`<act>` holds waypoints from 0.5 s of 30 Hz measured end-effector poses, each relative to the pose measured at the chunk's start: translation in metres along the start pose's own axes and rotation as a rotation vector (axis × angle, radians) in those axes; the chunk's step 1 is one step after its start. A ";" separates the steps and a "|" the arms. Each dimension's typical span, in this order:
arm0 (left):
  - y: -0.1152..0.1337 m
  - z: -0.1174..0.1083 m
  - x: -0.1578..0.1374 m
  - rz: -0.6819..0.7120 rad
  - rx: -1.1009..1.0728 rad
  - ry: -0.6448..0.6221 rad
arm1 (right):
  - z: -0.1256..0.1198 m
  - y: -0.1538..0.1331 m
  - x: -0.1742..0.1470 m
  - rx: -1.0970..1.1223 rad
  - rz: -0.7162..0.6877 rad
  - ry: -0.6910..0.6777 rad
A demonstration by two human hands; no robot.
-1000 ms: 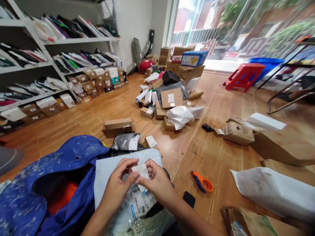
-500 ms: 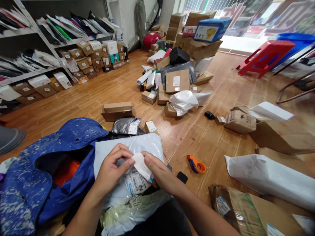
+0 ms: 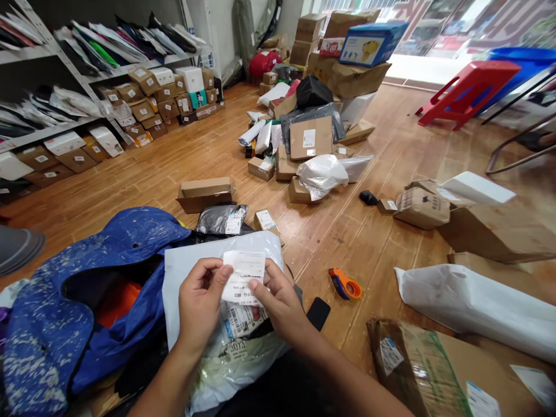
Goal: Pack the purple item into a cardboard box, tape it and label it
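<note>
Between both hands, a small white printed label (image 3: 244, 277) is stretched out flat. My left hand (image 3: 203, 298) pinches its left edge between thumb and fingers. On the other side, my right hand (image 3: 280, 298) grips the label's right edge, thumb on the printed face. Below the hands lies a pale plastic mailer bag (image 3: 185, 263), with a shipping label (image 3: 243, 321) on it partly covered by my fingers. Nearer to me is a clear-wrapped yellowish package (image 3: 237, 362) marked 3073.
A blue bag (image 3: 130, 231) gapes at left. On the floor at right lie an orange tape cutter (image 3: 346, 284), a black phone-like slab (image 3: 318, 313) and a long white parcel (image 3: 469, 307). Ahead are piled boxes (image 3: 310, 139); a red stool (image 3: 471, 92) stands behind, and parcel shelves (image 3: 65, 124) line the left.
The label was folded or tilted between my fingers and is now spread flat, printing facing me. My hands have moved slightly apart, and the view has shifted a little.
</note>
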State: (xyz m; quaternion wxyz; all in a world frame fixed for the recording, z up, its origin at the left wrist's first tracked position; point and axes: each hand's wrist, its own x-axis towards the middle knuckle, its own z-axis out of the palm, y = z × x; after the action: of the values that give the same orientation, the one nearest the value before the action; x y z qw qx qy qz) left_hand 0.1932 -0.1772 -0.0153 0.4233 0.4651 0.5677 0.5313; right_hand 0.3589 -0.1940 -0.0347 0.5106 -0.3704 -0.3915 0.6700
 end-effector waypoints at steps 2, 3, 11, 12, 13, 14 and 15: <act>0.002 0.003 0.000 0.014 0.000 0.027 | -0.002 -0.002 -0.001 -0.039 -0.005 -0.026; 0.002 0.004 0.001 0.021 -0.017 0.048 | -0.003 -0.003 -0.002 -0.083 -0.014 -0.042; 0.008 0.007 0.007 -0.006 -0.149 0.117 | -0.006 0.002 -0.019 -0.287 -0.193 0.028; 0.008 0.007 0.003 0.000 -0.141 0.102 | -0.008 0.003 -0.019 -0.248 -0.200 0.108; 0.008 0.007 -0.003 0.001 -0.127 0.077 | -0.012 0.003 -0.017 -0.205 -0.205 0.195; 0.007 0.005 -0.010 -0.008 -0.102 0.035 | -0.016 0.002 -0.014 -0.161 -0.206 0.273; 0.004 0.003 -0.017 -0.026 -0.067 -0.016 | -0.022 0.000 -0.010 -0.119 -0.202 0.323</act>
State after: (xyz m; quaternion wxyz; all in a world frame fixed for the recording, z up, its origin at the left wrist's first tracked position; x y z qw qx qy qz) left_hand 0.2003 -0.1932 -0.0114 0.4500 0.4473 0.5523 0.5407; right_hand 0.3809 -0.2007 -0.0432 0.6085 -0.4612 -0.3786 0.5231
